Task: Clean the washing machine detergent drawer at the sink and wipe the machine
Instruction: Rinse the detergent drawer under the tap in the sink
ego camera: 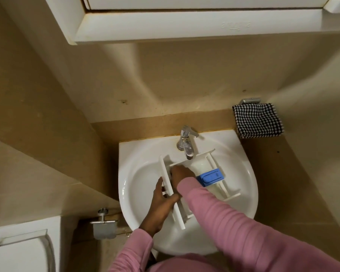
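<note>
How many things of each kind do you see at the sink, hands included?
Hands: 2, the left hand and the right hand
Detergent drawer: 1
Tap: 1
Sink: 1
Checked towel: 1
Total: 6

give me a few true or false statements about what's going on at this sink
1. The detergent drawer lies in the sink below the tap. True.
2. The left hand grips the drawer's front panel. True.
3. The blue insert lies on the sink's rim. False: the blue insert sits in the drawer.
4. The checked towel lies in the basin. False: the checked towel hangs on the wall, right of the sink.
5. The right hand reaches into the drawer. True.
</note>
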